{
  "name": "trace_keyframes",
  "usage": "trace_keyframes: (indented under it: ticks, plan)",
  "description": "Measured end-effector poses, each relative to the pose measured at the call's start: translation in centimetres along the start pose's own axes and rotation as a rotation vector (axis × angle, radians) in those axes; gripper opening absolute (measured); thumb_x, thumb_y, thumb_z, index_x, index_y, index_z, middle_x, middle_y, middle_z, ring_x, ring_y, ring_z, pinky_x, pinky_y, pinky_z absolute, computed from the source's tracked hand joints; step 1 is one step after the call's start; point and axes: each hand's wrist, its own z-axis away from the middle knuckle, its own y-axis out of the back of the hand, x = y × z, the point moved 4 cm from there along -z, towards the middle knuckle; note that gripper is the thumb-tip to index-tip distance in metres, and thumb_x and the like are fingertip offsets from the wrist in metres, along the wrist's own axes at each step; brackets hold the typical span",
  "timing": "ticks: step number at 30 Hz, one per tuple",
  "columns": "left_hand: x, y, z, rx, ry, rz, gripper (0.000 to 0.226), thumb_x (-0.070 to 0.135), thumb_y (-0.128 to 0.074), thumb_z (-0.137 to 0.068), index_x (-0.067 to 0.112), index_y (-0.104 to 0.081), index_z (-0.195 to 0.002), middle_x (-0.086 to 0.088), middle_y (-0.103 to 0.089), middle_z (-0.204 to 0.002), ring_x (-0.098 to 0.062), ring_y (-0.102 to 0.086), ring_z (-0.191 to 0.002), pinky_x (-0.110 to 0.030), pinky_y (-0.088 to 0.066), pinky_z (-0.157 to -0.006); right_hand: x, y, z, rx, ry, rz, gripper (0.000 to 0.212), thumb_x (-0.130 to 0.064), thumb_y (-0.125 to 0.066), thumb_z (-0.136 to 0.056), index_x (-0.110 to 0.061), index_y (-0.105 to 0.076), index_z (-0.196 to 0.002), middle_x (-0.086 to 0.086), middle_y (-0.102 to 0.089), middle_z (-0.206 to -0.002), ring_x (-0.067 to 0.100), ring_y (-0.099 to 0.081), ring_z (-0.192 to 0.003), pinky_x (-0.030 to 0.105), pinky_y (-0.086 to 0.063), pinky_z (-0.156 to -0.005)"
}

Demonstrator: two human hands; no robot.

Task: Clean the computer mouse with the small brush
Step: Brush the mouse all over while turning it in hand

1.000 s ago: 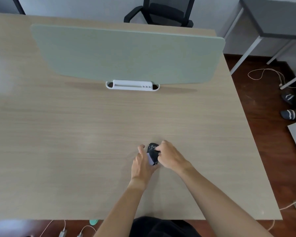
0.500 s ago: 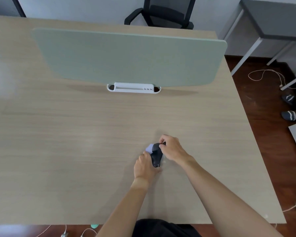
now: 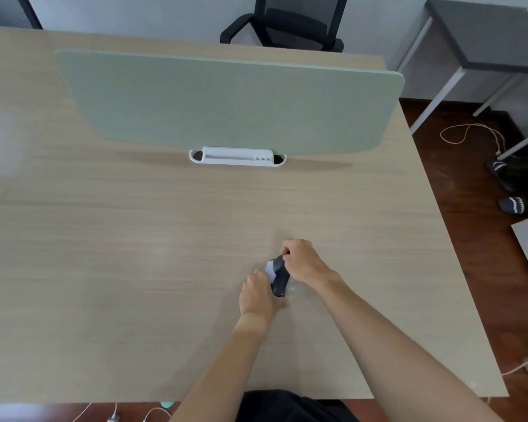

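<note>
Desk (image 3: 134,269): we see a green divider panel (image 3: 226,102) upright across its far half, on a white clip base (image 3: 237,155).
Mouse (image 3: 279,277): dark, tipped on edge near the desk's near edge; a pale patch shows.
Left hand (image 3: 258,295): grips it.
Right hand (image 3: 302,260): curled at its far end; brush hidden.
Change: our mouse tilted up since a second ago.

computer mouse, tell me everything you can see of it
The computer mouse is small and dark, black to grey, with a smooth plastic-looking shell and a pale lilac-white patch at its far left edge. It sits tipped on its side on the wooden desk, near the front right. The left hand grips it from the left; the right hand pinches at its far end.
</note>
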Motion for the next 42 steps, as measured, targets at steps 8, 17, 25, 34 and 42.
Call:
trace_keyframes:
  ticks: [8, 17, 25, 34, 42]
  plan:
    - [0.2, 0.4, 0.5, 0.018, 0.037, 0.041, 0.052, 0.048, -0.077, -0.061, 0.009, -0.055, -0.086, -0.006, -0.063, -0.082, -0.027, -0.064, -0.078, -0.028, -0.041, -0.055, 2.3, 2.8, 0.4, 0.027, -0.123, 0.249, 0.024, 0.003, -0.047, -0.086, -0.004, -0.059, -0.105, 0.015, -0.049, -0.112, 0.039, -0.058, -0.101, 0.046, -0.052, -0.088]
    - [0.1, 0.6, 0.2, -0.021, 0.01, -0.009, 0.036, 0.028, -0.077, -0.063, 0.013, -0.054, -0.086, 0.001, -0.058, -0.076, -0.022, -0.055, -0.07, -0.029, -0.046, -0.057, 1.2, 0.2, -0.1, 0.067, -0.027, -0.03, 0.025, 0.005, -0.041, -0.085, -0.007, -0.063, -0.086, 0.015, -0.065, -0.099, 0.03, -0.059, -0.085, 0.039, -0.05, -0.074]
    - [-0.2, 0.2, -0.7, -0.087, 0.035, -0.007, 0.045, 0.025, -0.084, -0.059, 0.01, -0.059, -0.094, -0.004, -0.067, -0.088, -0.026, -0.066, -0.085, -0.029, -0.046, -0.059, 1.3, 2.6, -1.2, 0.17, -0.107, 0.132, 0.019, -0.001, -0.04, -0.087, -0.011, -0.056, -0.088, 0.015, -0.055, -0.102, 0.036, -0.058, -0.086, 0.036, -0.045, -0.069]
    - [0.8, 0.3, -0.7, -0.093, 0.065, -0.003, 0.042, 0.014, -0.084, -0.058, 0.015, -0.059, -0.091, 0.0, -0.063, -0.079, -0.022, -0.061, -0.071, -0.027, -0.046, -0.053, 2.6, -0.2, -1.0, 0.126, -0.075, -0.021, 0.024, 0.002, -0.042, -0.087, -0.017, -0.053, -0.076, 0.017, -0.062, -0.099, 0.03, -0.057, -0.079, 0.037, -0.048, -0.067]
    - [0.9, -0.1, -0.9, -0.081, 0.116, 0.048, 0.044, 0.018, -0.091, -0.053, 0.01, -0.063, -0.087, -0.005, -0.07, -0.085, -0.024, -0.068, -0.08, -0.027, -0.05, -0.059, 1.4, 1.2, -1.0, 0.142, 0.059, -0.087, 0.023, 0.006, -0.044, -0.088, -0.006, -0.063, -0.092, 0.014, -0.064, -0.104, 0.025, -0.056, -0.087, 0.028, -0.042, -0.072]
